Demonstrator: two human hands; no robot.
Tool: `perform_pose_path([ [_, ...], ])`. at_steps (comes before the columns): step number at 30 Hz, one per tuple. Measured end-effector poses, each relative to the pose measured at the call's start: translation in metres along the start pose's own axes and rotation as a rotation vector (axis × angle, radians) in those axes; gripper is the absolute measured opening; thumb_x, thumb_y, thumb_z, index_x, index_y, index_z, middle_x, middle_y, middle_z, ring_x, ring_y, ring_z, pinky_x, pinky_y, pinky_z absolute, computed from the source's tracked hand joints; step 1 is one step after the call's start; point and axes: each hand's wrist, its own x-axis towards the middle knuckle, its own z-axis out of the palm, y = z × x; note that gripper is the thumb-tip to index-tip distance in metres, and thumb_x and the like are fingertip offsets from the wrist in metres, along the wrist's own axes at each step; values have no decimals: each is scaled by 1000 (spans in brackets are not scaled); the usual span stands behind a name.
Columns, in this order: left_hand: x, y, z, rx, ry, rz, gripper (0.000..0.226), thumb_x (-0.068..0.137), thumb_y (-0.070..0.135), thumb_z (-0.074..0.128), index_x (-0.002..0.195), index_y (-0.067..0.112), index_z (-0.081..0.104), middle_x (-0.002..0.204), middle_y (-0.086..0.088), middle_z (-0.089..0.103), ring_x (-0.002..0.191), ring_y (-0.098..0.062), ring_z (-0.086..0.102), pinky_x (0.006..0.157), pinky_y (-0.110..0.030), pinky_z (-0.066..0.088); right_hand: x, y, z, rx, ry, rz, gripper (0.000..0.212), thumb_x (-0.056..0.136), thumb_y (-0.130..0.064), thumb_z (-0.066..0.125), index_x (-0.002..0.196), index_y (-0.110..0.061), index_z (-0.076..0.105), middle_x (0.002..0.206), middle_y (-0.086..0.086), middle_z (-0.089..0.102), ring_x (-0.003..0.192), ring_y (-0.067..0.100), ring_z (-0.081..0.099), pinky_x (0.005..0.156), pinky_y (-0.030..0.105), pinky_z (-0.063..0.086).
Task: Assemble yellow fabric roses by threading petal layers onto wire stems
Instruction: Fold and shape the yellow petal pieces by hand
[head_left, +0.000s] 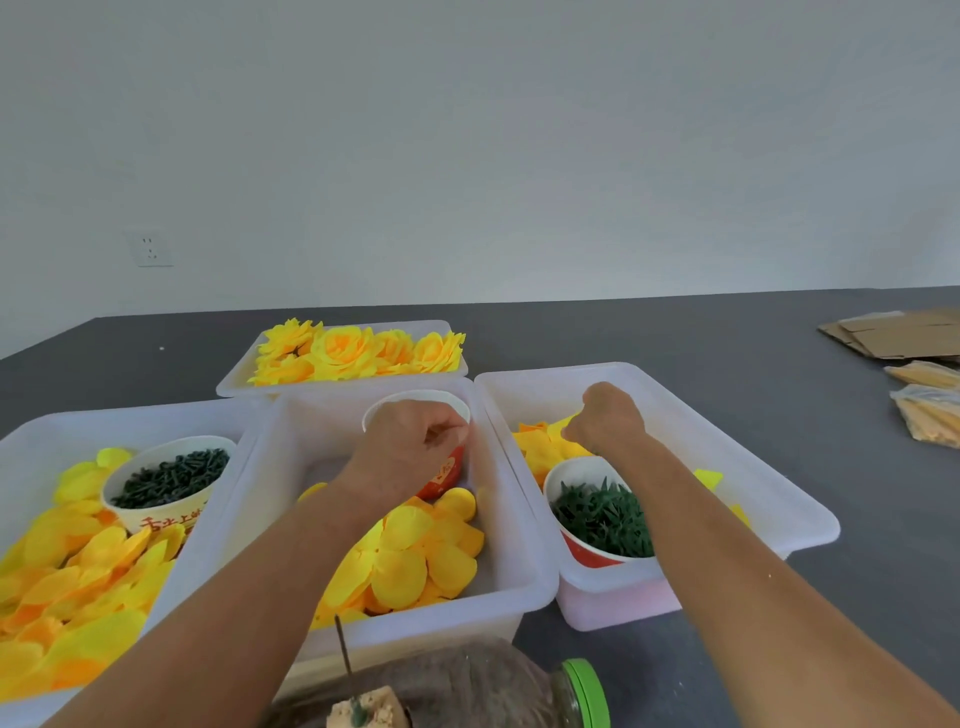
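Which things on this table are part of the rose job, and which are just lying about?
Job:
left hand at the middle cup
right hand on petals in the right bin
loose petals
cup of dark pieces
cup of green calyxes
finished roses

Lying about:
cardboard
plastic packets
jar

- Even, soft daylight fills the scene; the pale wall (467, 130) reads flat grey-white with no hot spots.
- Shadows are weak: a faint one lies on the dark worktop (857, 519) just right of the right-hand bin (779, 499).
- Yellow petals (410, 561) look saturated, nearly blown out, with little texture.
- Wide-angle bending curves the worktop's far edge.
- Overall soft; the nearest things along the bottom edge are blurred.
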Motion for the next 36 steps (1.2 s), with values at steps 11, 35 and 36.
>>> perform_pose_path([
  [11, -2, -7, 3, 45, -14, -22, 16, 91, 15, 58, 96, 9, 73, 95, -7, 71, 87, -21, 61, 82, -30, 47, -3, 12, 3, 381, 7, 7, 26, 76, -7, 72, 102, -6, 67, 95, 7, 62, 87, 22, 57, 80, 34, 49],
  [35, -2, -9, 2, 94, -35, -65, 19, 93, 19, 55, 93, 8, 71, 92, -8, 70, 87, -22, 61, 84, -32, 48, 1, 16, -14, 971, 262, 353, 37, 76, -4, 63, 55, -14, 35, 54, 5, 35, 52, 21, 33, 53, 31, 31],
  [36, -2, -9, 2, 95, -35, -64, 19, 93, 19, 55, 93, 8, 71, 93, -8, 70, 87, -22, 61, 84, -32, 48, 2, 16, -15, 1020, 250, 373, 36, 77, -4, 63, 55, -14, 36, 54, 5, 36, 49, 21, 33, 50, 31, 30],
])
